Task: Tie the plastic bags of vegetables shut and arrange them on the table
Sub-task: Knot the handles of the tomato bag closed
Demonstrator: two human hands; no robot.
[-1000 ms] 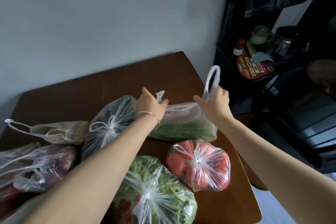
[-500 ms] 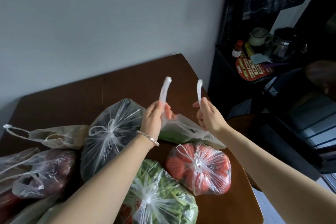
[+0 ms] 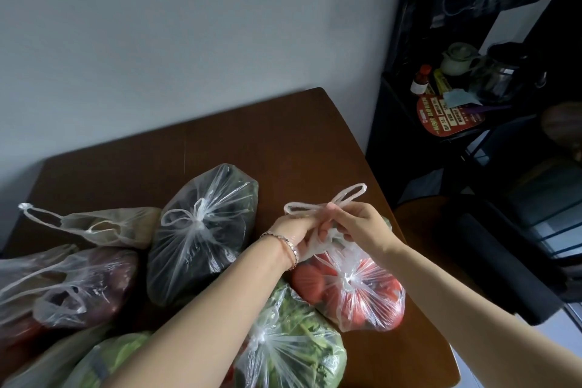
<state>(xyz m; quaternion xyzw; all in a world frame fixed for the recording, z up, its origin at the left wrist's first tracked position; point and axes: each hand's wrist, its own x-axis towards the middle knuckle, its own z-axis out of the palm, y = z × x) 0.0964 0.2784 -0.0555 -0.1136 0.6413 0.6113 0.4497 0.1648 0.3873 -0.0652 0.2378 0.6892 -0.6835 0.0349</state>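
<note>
Over the right side of the brown table [image 3: 283, 142], my left hand [image 3: 296, 235] and my right hand [image 3: 359, 224] meet, each pinching one handle loop [image 3: 346, 195] of a clear bag of green vegetables. The two loops cross above my fingers. The bag's body is almost wholly hidden under my hands. Just in front of it lies a knotted bag of tomatoes [image 3: 356, 293]. A knotted bag of leafy greens [image 3: 293, 343] lies under my left forearm. A knotted bag of dark vegetables [image 3: 201, 230] lies to the left.
Further left lie a flat beige bag [image 3: 104, 225] and an untied bag of reddish-purple produce [image 3: 78, 287]. A black stand [image 3: 441, 98] with a teapot, bottle and kettle is right of the table, beyond its right edge. A wall runs behind the table.
My hands, which held the two handles upright and apart, have come together and lowered. The handles are now crossed over each other above the bag.
</note>
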